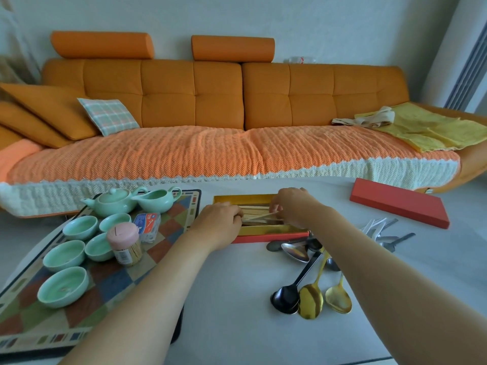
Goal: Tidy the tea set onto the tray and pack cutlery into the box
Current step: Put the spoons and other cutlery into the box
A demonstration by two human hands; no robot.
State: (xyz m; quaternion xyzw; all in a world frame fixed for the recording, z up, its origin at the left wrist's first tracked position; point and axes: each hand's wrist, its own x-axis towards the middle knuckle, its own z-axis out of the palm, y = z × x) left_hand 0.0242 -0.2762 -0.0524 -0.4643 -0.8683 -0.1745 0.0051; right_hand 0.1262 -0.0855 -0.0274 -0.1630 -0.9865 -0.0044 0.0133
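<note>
Two hands work inside the box; the left hand has its fingers curled onto the chopsticks at the box's left end, we judge to keep them aligned; the right hand, at the box's right end, pinches one pale chopstick to lay it flat; spoons wait on the counter just before the box; left of the box, the tray carries the tea set.
</note>
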